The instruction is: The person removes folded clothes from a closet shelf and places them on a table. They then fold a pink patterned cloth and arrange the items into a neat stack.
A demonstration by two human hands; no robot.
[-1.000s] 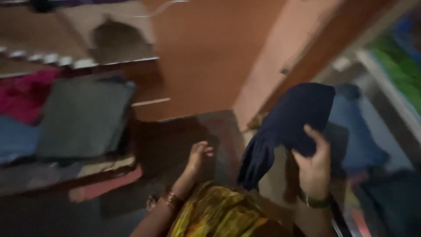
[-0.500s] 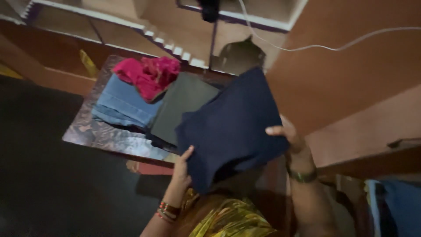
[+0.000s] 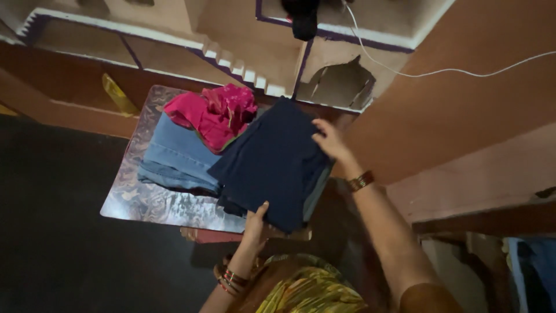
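A folded navy blue garment (image 3: 269, 162) lies on a stack of clothes on a patterned table (image 3: 145, 200). My right hand (image 3: 328, 141) rests on its far right edge, fingers on the cloth. At the garment's near edge my left hand (image 3: 256, 225) touches the fold from below. A grey folded piece shows only as a sliver under the navy one. Folded blue jeans (image 3: 174, 157) lie to the left, with a crumpled pink cloth (image 3: 211, 113) on top of them.
A brown wall with stepped white trim (image 3: 243, 72) and niches stands behind the table. A white cable (image 3: 452, 71) runs across the wall at right. Dark floor (image 3: 52, 232) spreads to the left. Blue cloth (image 3: 536, 266) shows at the bottom right.
The navy garment, held up in the air before, has come down onto the stack on the table and covers the grey piece. Both hands moved down with it.
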